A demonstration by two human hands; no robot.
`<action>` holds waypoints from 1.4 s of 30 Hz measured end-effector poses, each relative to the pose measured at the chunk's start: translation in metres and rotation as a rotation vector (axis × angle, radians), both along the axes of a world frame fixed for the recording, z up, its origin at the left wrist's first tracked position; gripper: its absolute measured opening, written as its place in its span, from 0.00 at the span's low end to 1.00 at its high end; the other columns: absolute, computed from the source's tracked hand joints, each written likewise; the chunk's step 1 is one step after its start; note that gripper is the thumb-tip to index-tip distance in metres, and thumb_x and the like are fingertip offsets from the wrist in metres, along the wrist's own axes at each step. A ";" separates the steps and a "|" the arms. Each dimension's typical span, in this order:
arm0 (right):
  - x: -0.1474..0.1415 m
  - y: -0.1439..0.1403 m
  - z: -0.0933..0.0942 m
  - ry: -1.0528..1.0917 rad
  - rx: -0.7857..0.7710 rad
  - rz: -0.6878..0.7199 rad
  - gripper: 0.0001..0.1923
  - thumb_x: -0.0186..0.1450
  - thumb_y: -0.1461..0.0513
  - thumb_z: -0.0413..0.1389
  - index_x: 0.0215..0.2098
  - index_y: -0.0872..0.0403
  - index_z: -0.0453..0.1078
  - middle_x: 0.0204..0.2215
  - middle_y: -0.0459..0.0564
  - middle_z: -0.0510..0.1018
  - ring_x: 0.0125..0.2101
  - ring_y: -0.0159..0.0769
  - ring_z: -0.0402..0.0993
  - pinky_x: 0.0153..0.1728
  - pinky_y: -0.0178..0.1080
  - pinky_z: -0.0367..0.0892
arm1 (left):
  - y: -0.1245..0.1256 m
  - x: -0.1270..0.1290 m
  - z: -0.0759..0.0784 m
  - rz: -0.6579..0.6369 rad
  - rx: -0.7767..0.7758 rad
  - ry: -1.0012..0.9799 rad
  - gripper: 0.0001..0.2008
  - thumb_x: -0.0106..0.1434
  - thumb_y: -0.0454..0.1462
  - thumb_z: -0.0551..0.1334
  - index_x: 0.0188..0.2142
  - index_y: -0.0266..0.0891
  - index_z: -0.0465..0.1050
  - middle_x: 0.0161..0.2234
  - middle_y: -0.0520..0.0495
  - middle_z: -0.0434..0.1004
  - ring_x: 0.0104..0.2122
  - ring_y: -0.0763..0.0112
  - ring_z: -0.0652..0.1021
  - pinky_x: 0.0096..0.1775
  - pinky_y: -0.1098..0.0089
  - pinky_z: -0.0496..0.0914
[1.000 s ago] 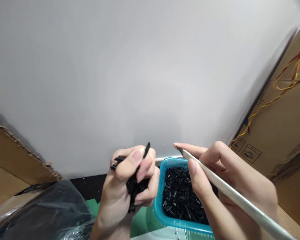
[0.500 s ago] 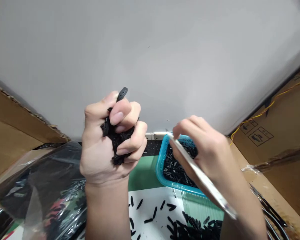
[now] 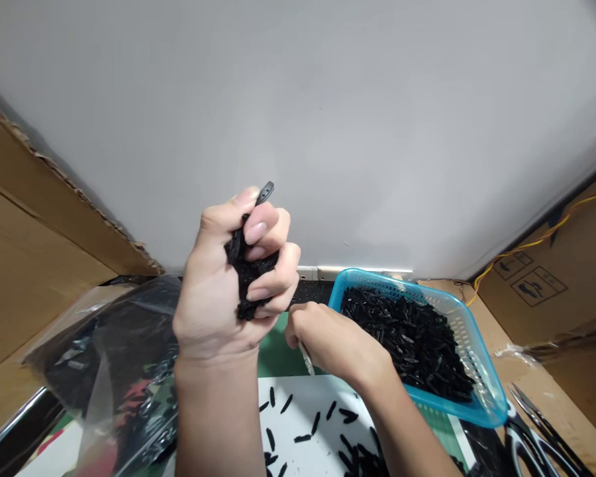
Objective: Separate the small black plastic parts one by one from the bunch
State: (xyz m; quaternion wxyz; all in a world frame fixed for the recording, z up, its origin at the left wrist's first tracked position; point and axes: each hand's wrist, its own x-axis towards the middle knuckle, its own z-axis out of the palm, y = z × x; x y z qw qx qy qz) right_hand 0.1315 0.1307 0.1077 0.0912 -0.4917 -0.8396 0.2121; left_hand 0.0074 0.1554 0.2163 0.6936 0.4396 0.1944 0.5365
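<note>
My left hand point(image 3: 228, 285) is raised and closed around a bunch of small black plastic pieces point(image 3: 248, 268); one piece sticks up between thumb and forefinger. My right hand point(image 3: 335, 344) is lower, just left of a blue plastic basket point(image 3: 477, 371), with its fingers curled around a thin silver tool point(image 3: 306, 358) whose tip points down at a white sheet point(image 3: 308, 397). The basket is filled with many more black pieces point(image 3: 407, 338). Several loose black pieces point(image 3: 298, 417) lie on the white sheet below my hands.
A clear plastic bag point(image 3: 114, 358) with dark contents lies at the left. Cardboard walls stand at the left point(image 3: 24, 265) and right point(image 3: 551, 291). Black scissors point(image 3: 536, 430) rest at the lower right. A white wall fills the back.
The view tilted down, showing more of the table. My right hand dropped and moved left from over the basket to beside it, turning the silver tool downward. My left hand kept its hold.
</note>
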 end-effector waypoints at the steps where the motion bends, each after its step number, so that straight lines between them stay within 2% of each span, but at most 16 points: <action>1: -0.003 0.001 -0.003 -0.030 -0.010 0.000 0.17 0.68 0.78 0.54 0.41 0.59 0.82 0.45 0.57 0.88 0.40 0.40 0.82 0.37 0.37 0.67 | 0.000 0.000 0.000 0.005 -0.007 0.002 0.27 0.77 0.43 0.62 0.21 0.42 0.58 0.21 0.60 0.48 0.12 0.81 0.47 0.09 0.72 0.35; 7: -0.018 0.000 -0.014 -0.184 -0.124 0.055 0.18 0.66 0.81 0.55 0.43 0.61 0.83 0.47 0.63 0.89 0.45 0.45 0.87 0.43 0.39 0.74 | 0.004 0.001 -0.001 0.019 -0.053 -0.001 0.28 0.80 0.45 0.59 0.22 0.42 0.58 0.21 0.60 0.49 0.12 0.81 0.47 0.10 0.74 0.37; 12: -0.018 -0.006 -0.002 -0.219 -0.159 0.093 0.18 0.66 0.80 0.59 0.47 0.59 0.82 0.51 0.60 0.88 0.48 0.42 0.87 0.45 0.37 0.74 | 0.004 0.001 0.001 0.044 -0.070 -0.006 0.30 0.83 0.43 0.51 0.21 0.41 0.60 0.21 0.59 0.49 0.11 0.81 0.48 0.09 0.74 0.39; 15: -0.013 -0.012 0.011 -0.203 -0.122 0.094 0.22 0.67 0.80 0.57 0.51 0.55 0.81 0.51 0.56 0.87 0.48 0.41 0.85 0.42 0.36 0.72 | 0.003 -0.001 0.002 0.023 -0.050 -0.012 0.29 0.82 0.44 0.55 0.21 0.41 0.60 0.21 0.59 0.50 0.11 0.82 0.49 0.09 0.77 0.43; 19: -0.008 -0.032 0.018 -0.239 -0.125 0.130 0.16 0.66 0.79 0.58 0.40 0.56 0.82 0.38 0.56 0.88 0.37 0.43 0.85 0.32 0.37 0.67 | 0.002 -0.003 0.000 -0.013 -0.018 -0.016 0.27 0.75 0.45 0.66 0.21 0.41 0.62 0.20 0.60 0.52 0.11 0.83 0.51 0.09 0.78 0.46; 21: -0.006 -0.048 0.012 -0.264 -0.140 0.151 0.14 0.64 0.79 0.60 0.37 0.57 0.82 0.35 0.56 0.88 0.34 0.43 0.85 0.30 0.37 0.67 | 0.001 -0.003 -0.001 -0.025 -0.006 -0.023 0.26 0.71 0.46 0.71 0.21 0.41 0.63 0.20 0.60 0.53 0.11 0.83 0.52 0.08 0.77 0.45; 25: -0.001 -0.075 -0.015 -0.313 -0.123 0.129 0.14 0.68 0.78 0.60 0.44 0.59 0.82 0.41 0.58 0.88 0.39 0.46 0.88 0.35 0.39 0.72 | 0.001 -0.005 0.001 -0.023 0.011 -0.036 0.26 0.65 0.44 0.75 0.20 0.42 0.63 0.20 0.61 0.53 0.10 0.83 0.52 0.08 0.77 0.44; 28: 0.003 -0.082 -0.041 -0.370 -0.078 0.100 0.12 0.73 0.75 0.58 0.48 0.61 0.81 0.46 0.59 0.88 0.38 0.46 0.88 0.31 0.41 0.71 | 0.003 -0.008 0.001 -0.018 0.014 -0.052 0.25 0.60 0.43 0.78 0.19 0.42 0.64 0.19 0.61 0.53 0.10 0.82 0.52 0.07 0.75 0.43; 30: 0.005 -0.082 -0.055 -0.389 -0.035 0.099 0.09 0.77 0.70 0.58 0.51 0.58 0.80 0.47 0.56 0.87 0.38 0.44 0.88 0.29 0.41 0.69 | 0.006 -0.011 0.000 -0.033 0.033 -0.063 0.25 0.57 0.44 0.79 0.19 0.42 0.65 0.19 0.61 0.54 0.09 0.82 0.53 0.06 0.75 0.43; 33: 0.009 -0.082 -0.059 -0.390 0.027 0.122 0.07 0.77 0.65 0.61 0.52 0.53 0.78 0.50 0.50 0.87 0.37 0.41 0.87 0.26 0.43 0.67 | 0.009 -0.014 -0.003 -0.076 0.048 -0.039 0.24 0.57 0.46 0.78 0.18 0.42 0.67 0.18 0.59 0.55 0.09 0.81 0.55 0.06 0.75 0.45; 35: 0.014 -0.084 -0.044 -0.368 0.058 0.134 0.07 0.75 0.64 0.63 0.51 0.52 0.78 0.50 0.48 0.88 0.33 0.39 0.85 0.24 0.44 0.64 | 0.009 -0.015 -0.004 -0.112 0.041 -0.021 0.23 0.57 0.46 0.77 0.18 0.42 0.67 0.18 0.59 0.54 0.09 0.80 0.55 0.06 0.76 0.47; 36: 0.018 -0.085 -0.029 -0.318 0.057 0.154 0.04 0.74 0.64 0.63 0.47 0.52 0.79 0.44 0.46 0.88 0.31 0.37 0.84 0.22 0.43 0.62 | 0.009 -0.015 -0.004 -0.132 0.038 -0.019 0.23 0.57 0.47 0.77 0.19 0.42 0.67 0.18 0.59 0.54 0.09 0.80 0.55 0.06 0.76 0.48; 37: 0.023 -0.087 -0.012 -0.246 0.040 0.169 0.03 0.75 0.65 0.62 0.43 0.51 0.79 0.40 0.45 0.88 0.29 0.36 0.84 0.22 0.42 0.61 | 0.008 -0.014 -0.004 -0.151 0.038 -0.024 0.23 0.57 0.47 0.76 0.19 0.42 0.66 0.19 0.59 0.53 0.10 0.81 0.55 0.06 0.76 0.49; 39: 0.034 -0.089 0.028 -0.028 0.084 0.112 0.07 0.75 0.68 0.60 0.44 0.50 0.79 0.39 0.44 0.88 0.33 0.33 0.85 0.28 0.36 0.68 | 0.005 -0.013 -0.005 -0.195 0.037 -0.027 0.24 0.60 0.48 0.75 0.20 0.42 0.65 0.19 0.60 0.53 0.10 0.82 0.54 0.07 0.77 0.51; 42: 0.048 -0.089 0.077 0.402 0.348 -0.160 0.11 0.74 0.70 0.58 0.47 0.50 0.79 0.36 0.43 0.87 0.33 0.30 0.84 0.35 0.32 0.76 | 0.001 -0.009 -0.008 -0.261 0.012 -0.009 0.24 0.65 0.47 0.72 0.22 0.42 0.64 0.20 0.61 0.52 0.11 0.83 0.53 0.10 0.79 0.52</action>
